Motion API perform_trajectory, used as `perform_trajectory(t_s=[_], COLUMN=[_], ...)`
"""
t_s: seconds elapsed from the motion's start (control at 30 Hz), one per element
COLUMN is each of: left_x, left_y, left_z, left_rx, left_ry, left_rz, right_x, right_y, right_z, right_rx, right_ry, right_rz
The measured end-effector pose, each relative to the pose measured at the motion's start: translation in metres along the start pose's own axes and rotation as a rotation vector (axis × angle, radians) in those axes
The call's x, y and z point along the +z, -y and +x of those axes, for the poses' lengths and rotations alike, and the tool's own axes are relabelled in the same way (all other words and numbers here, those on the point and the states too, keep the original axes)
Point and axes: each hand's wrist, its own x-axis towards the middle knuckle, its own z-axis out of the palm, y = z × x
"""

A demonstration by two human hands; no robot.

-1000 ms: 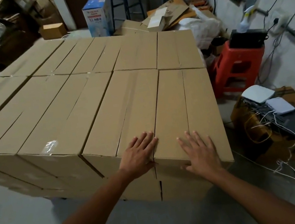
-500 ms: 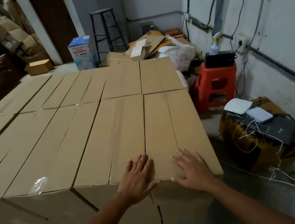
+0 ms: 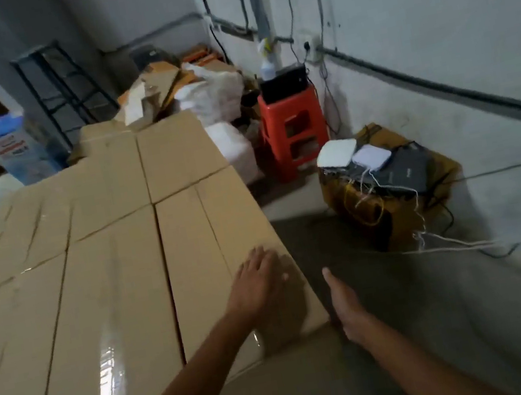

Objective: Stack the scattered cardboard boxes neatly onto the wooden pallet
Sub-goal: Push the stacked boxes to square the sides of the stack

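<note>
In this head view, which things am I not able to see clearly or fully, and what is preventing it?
- wooden pallet: head view, hidden under the brown cardboard boxes.
- Print on the blue-and-white carton: head view, blurred, unreadable.
- right hand: head view, seen edge-on beside the boxes; contact with their side unclear.
- Boxes at the left: head view, cut off by the left edge.

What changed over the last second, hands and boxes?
The left hand slid right, from the seam onto the top of the corner box, and lies flat. The right hand left the top and dropped beside the box's right side. Nothing gripped. The boxes stay stacked and the red stool is unmoved.
</note>
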Motion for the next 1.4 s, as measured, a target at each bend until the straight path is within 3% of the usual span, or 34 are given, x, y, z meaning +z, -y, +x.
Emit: perform_trajectory(t_s=[0.1, 0.33, 0.5, 0.6, 0.7, 0.87, 0.97, 1.13, 1.4], left_x=[0.009, 0.04, 0.046, 0.043, 0.038, 0.039, 0.039, 0.041, 0.045], left_y=[-0.014, -0.012, -0.013, -0.01, -0.007, -0.006, -0.004, -0.009, -0.021], left_z=[0.032, 0.055, 0.06, 0.069, 0.079, 0.079, 0.077, 0.079, 0.092], left_rx=[0.036, 0.018, 0.009, -0.003, -0.029, -0.037, -0.056, -0.072, -0.052], left_ry=[-0.012, -0.147, -0.186, -0.198, -0.197, -0.203, -0.205, -0.209, -0.208], left_rz=[0.005, 0.003, -0.005, 0.003, -0.009, -0.009, -0.03, -0.071, -0.036], right_x=[-0.009, -0.012, 0.024, 0.038, 0.03, 0.016, 0.014, 0.009, 0.005], right_y=[-0.025, -0.091, -0.192, -0.188, -0.133, -0.113, -0.115, -0.109, -0.102], right_z=[0.038, 0.073, 0.163, 0.183, 0.151, 0.133, 0.136, 0.133, 0.133], right_rx=[0.194, 0.237, 0.409, 0.41, 0.433, 0.427, 0.502, 0.657, 0.688], right_ry=[-0.046, -0.217, -0.162, -0.159, -0.163, -0.086, -0.138, -0.064, -0.068], right_rz=[0.258, 0.566, 0.861, 0.969, 0.97, 0.614, 0.451, 0.485, 0.599])
